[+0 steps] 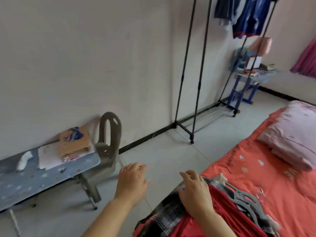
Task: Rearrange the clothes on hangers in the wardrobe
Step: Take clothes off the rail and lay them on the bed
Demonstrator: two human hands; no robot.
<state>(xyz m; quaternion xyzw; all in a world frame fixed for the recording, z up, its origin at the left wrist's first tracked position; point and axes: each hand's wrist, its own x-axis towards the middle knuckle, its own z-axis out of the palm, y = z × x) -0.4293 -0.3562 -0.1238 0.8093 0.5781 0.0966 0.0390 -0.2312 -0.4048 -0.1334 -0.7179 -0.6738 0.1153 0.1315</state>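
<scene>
A pile of clothes on grey hangers lies at the near corner of the bed: a red garment over a black-and-white plaid one. My right hand rests on the pile with fingers spread, palm down. Left of the pile, my left hand hovers over the floor, open and empty. A black metal clothes rack stands against the wall farther back. Blue garments hang from its top right.
The bed has an orange sheet and a folded pink quilt. A grey plastic chair and a blue-topped table with papers stand at left. A small blue stand with clutter sits behind the rack. Pink curtain at right.
</scene>
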